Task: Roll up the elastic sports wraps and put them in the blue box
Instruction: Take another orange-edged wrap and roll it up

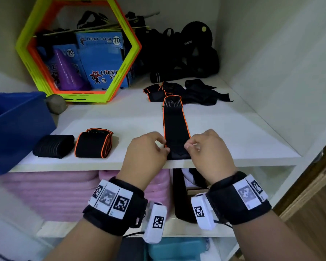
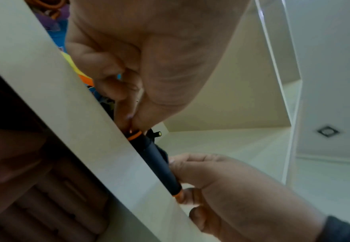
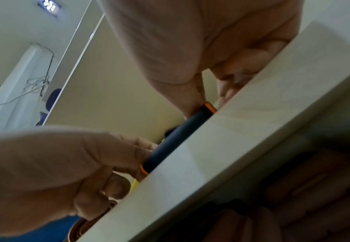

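White shelf (image 1: 120, 117) boards inside a cupboard carry everything we see. Lying flat from the front edge toward the back is the black wrap (image 1: 175, 125) with orange piping along both long sides and a row of pale stitching near its rounded far end. Its near end is turned over into a short tight roll right at the front edge. Our left hand (image 1: 149, 149) pinches the left end of that roll between thumb and curled fingers, and our right hand (image 1: 207, 147) pinches the right end the same way; the wrist views show the orange trim at each end of the dark roll beside the fingertips.

Toward the left of the front edge stand two rolled wraps: a plain black roll (image 1: 54, 146) and, just beside it, an orange-edged roll (image 1: 93, 143). At the left end of the shelf sits the blue box (image 1: 13, 127). Loose wraps (image 1: 188, 94) lie in a heap near the back, a small grey ball (image 1: 56, 103) rests behind the box, and a yellow and orange hexagon frame (image 1: 79, 48) stands at the back left corner.
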Tool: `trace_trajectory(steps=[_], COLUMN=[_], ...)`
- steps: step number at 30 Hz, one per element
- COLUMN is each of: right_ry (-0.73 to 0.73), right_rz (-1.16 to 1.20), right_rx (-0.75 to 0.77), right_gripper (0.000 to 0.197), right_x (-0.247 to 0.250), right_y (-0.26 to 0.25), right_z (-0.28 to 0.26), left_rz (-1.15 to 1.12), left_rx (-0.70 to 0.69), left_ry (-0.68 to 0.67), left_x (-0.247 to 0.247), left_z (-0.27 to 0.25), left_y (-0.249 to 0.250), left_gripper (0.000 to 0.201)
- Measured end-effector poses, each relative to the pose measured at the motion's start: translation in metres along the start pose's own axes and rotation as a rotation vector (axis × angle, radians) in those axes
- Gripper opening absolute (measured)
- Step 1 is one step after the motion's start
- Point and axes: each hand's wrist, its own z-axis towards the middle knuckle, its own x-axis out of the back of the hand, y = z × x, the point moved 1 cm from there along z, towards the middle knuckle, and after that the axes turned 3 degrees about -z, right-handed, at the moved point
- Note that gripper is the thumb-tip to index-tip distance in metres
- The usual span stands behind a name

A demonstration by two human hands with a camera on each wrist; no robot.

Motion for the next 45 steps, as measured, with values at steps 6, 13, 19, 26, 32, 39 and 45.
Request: trace_trajectory(steps=[6,13,19,26,32,39,45], right_ry=[-0.153,-0.235,-0.187,-0.183,-0.148,-0.100,-0.150], right_rz=[0.043,0.039,0.060,-0.034,0.043,0.080,0.002], right_rx=[0.141,0.199,0.224,0.178,0.043,-0.133,-0.209], right_gripper=[0.026,0.048,0.029,0.023,0.038,0.050,0.051], right_x=[0.010,0.009,0.006,0.006,0.001,-0.009,-0.014], right_y=[0.009,0.017,0.019,0.012,0.002,-0.009,-0.008], right_z=[0.002,0.001,0.002,0.014,0.031,0.049,0.057], left_rz=[0.232,0.129,0.045,-0.045,-0.235,-0.170,-0.036], left_rx=[-0.298,-0.385,-0.322,-0.246,-0.001,0.086,0.136], left_ry=[-0.068,-0.071,-0.208,-0.110,-0.115,-0.137,-0.170], left_x=[0.000,0.000,0.002,-0.001,-0.006,-0.011,-0.019], left_z=[0.001,0.004,0.007,0.014,0.028,0.046,0.053], left_y=[-0.008,-0.020,-0.034,-0.030,-0.022,-0.013,-0.014], left_gripper=[0.017,0.007,0.046,0.019,0.034,0.040,0.042])
